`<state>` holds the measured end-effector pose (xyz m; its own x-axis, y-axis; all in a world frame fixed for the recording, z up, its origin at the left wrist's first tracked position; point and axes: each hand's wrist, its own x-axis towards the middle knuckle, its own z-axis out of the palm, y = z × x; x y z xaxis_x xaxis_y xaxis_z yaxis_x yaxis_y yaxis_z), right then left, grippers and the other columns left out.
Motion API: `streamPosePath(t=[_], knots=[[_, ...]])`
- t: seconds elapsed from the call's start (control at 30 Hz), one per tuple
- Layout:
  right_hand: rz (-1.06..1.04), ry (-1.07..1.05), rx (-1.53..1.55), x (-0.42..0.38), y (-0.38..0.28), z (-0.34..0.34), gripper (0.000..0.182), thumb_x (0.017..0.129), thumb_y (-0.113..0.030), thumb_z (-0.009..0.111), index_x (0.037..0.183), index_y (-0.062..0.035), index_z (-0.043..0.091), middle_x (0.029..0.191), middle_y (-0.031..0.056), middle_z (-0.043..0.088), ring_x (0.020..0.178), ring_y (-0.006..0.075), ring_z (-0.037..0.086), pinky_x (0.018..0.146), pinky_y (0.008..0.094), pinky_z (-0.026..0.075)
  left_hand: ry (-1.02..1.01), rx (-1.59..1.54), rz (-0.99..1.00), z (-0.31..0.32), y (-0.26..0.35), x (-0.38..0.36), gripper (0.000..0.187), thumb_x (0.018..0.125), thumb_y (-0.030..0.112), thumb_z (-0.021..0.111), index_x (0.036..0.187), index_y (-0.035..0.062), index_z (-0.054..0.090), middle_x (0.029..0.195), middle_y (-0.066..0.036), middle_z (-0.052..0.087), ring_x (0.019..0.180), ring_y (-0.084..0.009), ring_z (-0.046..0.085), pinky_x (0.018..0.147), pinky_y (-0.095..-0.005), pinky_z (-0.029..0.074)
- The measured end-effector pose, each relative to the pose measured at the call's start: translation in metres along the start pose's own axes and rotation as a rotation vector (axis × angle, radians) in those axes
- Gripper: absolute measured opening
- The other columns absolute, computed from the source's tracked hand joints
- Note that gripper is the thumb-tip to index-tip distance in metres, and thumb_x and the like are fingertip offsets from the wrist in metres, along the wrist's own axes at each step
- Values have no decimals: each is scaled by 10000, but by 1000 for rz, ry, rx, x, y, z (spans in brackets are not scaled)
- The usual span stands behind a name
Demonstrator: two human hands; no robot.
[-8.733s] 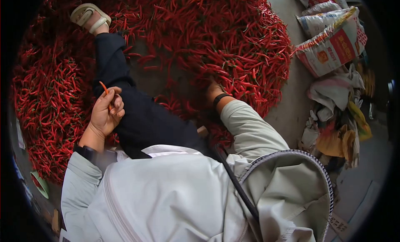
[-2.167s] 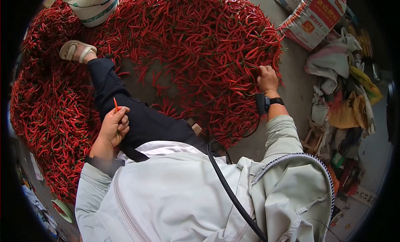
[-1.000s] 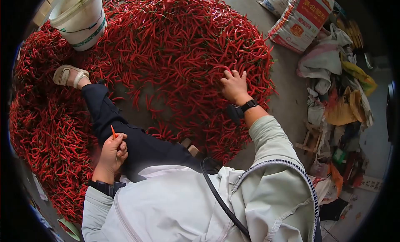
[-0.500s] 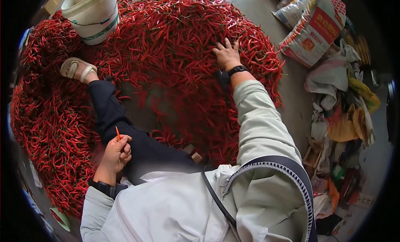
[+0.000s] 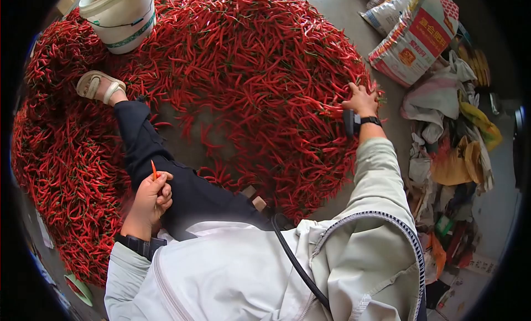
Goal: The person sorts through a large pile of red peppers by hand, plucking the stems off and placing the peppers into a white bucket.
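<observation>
A: Red throughout, head view, item one: a heap of chillies [image 5: 243, 72] is spread over a grey floor [image 5: 387, 122], ringed about a seated person. How are the hands entered?

B: Left hand [image 5: 148, 202] is recorded as closed into a loose fist above a dark trouser leg [image 5: 166, 166]; a single chilli [image 5: 154, 169] is pinched upright at its top. Right hand [image 5: 360, 100] is laid on the heap's far right edge, fingers bent down into the pods. Whether anything is gripped there cannot be told.

A: Progress?

B: Judged as slight. One pod is held apart; the heap appears almost untouched in bulk, so nearly all is reckoned left. A white bucket [image 5: 119, 14] is stood at the upper left among the pods; its contents are not shown.

A: Edges and open room?

B: A bare patch of floor is noted between the leg and the heap's middle. A sandalled foot [image 5: 99, 86] is set among chillies just below the bucket. On the right, the heap ends at the right hand; a strip of floor is left open beyond it, then printed sacks [image 5: 420, 39] and a pile of bags and cloth [image 5: 453, 133] are stacked. On the left, pods are spread up to the edge of view. A green dish [image 5: 77, 285] is listed at the lower left, partly cut off.
</observation>
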<state>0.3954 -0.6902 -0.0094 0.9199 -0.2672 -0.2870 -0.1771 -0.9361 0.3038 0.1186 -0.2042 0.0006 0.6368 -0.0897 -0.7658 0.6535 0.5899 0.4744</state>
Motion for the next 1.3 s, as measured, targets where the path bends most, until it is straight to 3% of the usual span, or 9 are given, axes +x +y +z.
streamPosePath(t=[0.13, 0.27, 0.33, 0.4, 0.6, 0.7, 0.93, 1.1, 1.3], knots=[[-73, 89, 169, -16, 52, 40, 786, 613, -358, 652, 1325, -337, 320, 1393, 46, 299, 1212, 445, 319, 973, 484, 344, -3, 14, -2, -1, -1, 3, 110, 904, 197, 484, 914, 91, 512, 544, 11, 486, 359, -39, 363, 351, -193, 306], [-14, 366, -3, -75, 8, 26, 542, 663, -230, 609, 1186, -308, 494, 1408, 48, 268, 1244, 417, 268, 902, 672, 264, -19, 44, -8, -1, -2, 6, 124, 906, 209, 485, 916, 90, 520, 543, 9, 482, 358, -40, 358, 347, -193, 304], [-253, 529, 146, -90, -37, 30, 314, 644, -192, 596, 956, -231, 603, 1316, 63, 372, 1179, 387, 332, 840, 664, 293, -29, 33, 3, -2, -3, 6, 140, 911, 221, 479, 921, 89, 527, 542, 8, 478, 354, -42, 351, 344, -191, 306], [-498, 554, 209, -101, -97, 50, 284, 644, -172, 589, 926, -191, 613, 1254, 63, 414, 1212, 339, 308, 898, 662, 252, -16, 28, 9, -2, -5, 4, 143, 913, 222, 474, 925, 89, 527, 542, 9, 476, 351, -43, 348, 343, -191, 307], [-1089, 278, 136, -112, -270, 118, 313, 814, -234, 466, 1106, -173, 559, 1312, 59, 419, 1301, 283, 255, 998, 652, 105, 40, -1, 19, -7, -9, -6, 136, 915, 211, 463, 908, 87, 516, 533, 13, 464, 362, -50, 342, 355, -196, 297], [-994, 105, 48, -112, -304, 131, 411, 769, -262, 521, 1173, -180, 521, 1337, 60, 398, 1298, 277, 264, 1015, 629, 93, 61, -12, 31, -9, -10, -9, 137, 917, 209, 459, 909, 85, 516, 533, 10, 463, 360, -50, 339, 354, -197, 295], [-1025, -147, -194, -149, -261, 167, 464, 769, -294, 525, 1224, -215, 483, 1283, 122, 429, 1265, 319, 302, 1012, 631, 91, 24, -3, 30, -11, -8, -4, 137, 918, 210, 459, 911, 86, 515, 538, 8, 459, 363, -46, 333, 358, -194, 293], [-1102, 189, 175, -182, -221, 222, 394, 779, -290, 511, 1168, -231, 514, 1228, 140, 454, 1222, 344, 351, 1001, 637, 126, 39, 24, 9, -2, -3, -4, 132, 916, 208, 463, 914, 87, 517, 539, 9, 460, 367, -45, 341, 358, -191, 289], [-1148, -63, -151, -165, -192, 209, 250, 794, -231, 484, 1000, -226, 626, 1088, 60, 581, 1038, 214, 521, 1044, 597, 71, 37, 33, 24, -5, -6, -7, 126, 915, 201, 466, 924, 85, 516, 541, 8, 465, 364, -45, 348, 355, -189, 301]])
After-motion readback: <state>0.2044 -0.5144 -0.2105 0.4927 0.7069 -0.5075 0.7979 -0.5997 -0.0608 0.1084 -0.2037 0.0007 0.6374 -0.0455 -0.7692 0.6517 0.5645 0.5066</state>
